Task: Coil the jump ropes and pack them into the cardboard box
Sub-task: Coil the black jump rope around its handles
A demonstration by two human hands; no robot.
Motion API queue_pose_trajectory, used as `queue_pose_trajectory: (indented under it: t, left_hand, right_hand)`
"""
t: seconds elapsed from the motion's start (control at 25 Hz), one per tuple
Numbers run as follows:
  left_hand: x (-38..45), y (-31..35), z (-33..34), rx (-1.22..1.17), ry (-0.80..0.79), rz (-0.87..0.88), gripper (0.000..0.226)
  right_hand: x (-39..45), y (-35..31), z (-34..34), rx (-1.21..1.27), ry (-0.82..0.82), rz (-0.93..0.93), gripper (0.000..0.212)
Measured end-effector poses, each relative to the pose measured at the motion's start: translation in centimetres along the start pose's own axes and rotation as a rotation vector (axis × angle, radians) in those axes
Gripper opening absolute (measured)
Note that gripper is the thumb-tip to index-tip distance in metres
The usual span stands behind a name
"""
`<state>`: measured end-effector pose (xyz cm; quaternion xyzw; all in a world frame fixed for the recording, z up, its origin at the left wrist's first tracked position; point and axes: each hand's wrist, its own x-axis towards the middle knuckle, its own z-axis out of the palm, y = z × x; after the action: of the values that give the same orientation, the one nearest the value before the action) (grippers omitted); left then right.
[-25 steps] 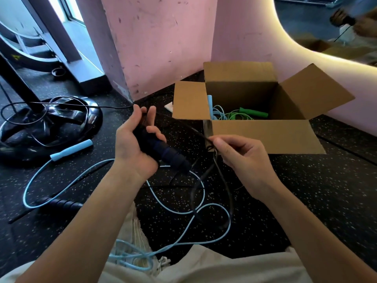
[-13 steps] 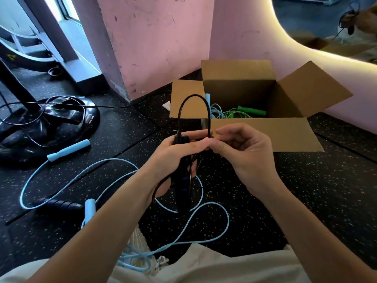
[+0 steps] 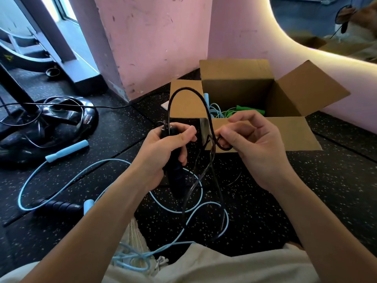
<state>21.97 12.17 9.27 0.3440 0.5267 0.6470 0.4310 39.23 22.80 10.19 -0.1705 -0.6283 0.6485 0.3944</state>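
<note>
My left hand point(image 3: 163, 152) grips the black handle point(image 3: 173, 172) of a black jump rope upright. The black rope point(image 3: 184, 92) arcs up from the handle in a loop and comes down to my right hand point(image 3: 253, 144), which pinches it. More black cord hangs below both hands. The open cardboard box point(image 3: 285, 133) stands just behind my hands, with a green rope point(image 3: 244, 110) and a light blue rope point(image 3: 214, 111) inside. A light blue jump rope point(image 3: 67, 149) lies loose on the floor at left and trails to my lap.
A second black handle point(image 3: 59, 205) lies on the floor at lower left. A black machine base point(image 3: 47, 123) with cables sits at far left. A pink wall and pillar stand behind the box. The floor is black speckled rubber.
The black loop has grown taller and wider above my hands. My right hand has pulled slightly right, away from my left hand, still pinching the rope.
</note>
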Motion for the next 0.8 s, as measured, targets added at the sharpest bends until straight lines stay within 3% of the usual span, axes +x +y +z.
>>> queue_pose_trajectory:
  t: [0.12, 0.32, 0.52, 0.6, 0.72, 0.8]
  left_hand:
    - [-0.5, 0.2, 0.4, 0.076, -0.079, 0.01, 0.019]
    - [-0.6, 0.0, 1.2, 0.089, -0.024, 0.029, 0.005]
    - [-0.7, -0.7, 1.9, 0.053, -0.006, 0.102, 0.006]
    - [-0.7, -0.7, 2.2, 0.028, 0.021, 0.1, 0.009]
    - [-0.5, -0.4, 1.9, -0.022, 0.07, 0.08, 0.002]
    - [-0.5, -0.4, 1.7, -0.002, 0.094, 0.105, 0.006]
  right_hand:
    - [-0.2, 0.1, 0.7, -0.185, 0.064, -0.078, 0.021]
    - [-0.7, 0.3, 1.5, -0.327, 0.047, -0.183, 0.021]
    - [-0.4, -0.1, 1.5, -0.414, 0.099, -0.199, 0.013]
    - [-0.3, -0.4, 1.4, -0.229, 0.14, -0.111, 0.012]
    - [0.0, -1.2, 0.9, 0.333, 0.137, 0.041, 0.009]
    - [0.3, -1.5, 0.5, 0.578, 0.161, 0.074, 0.017]
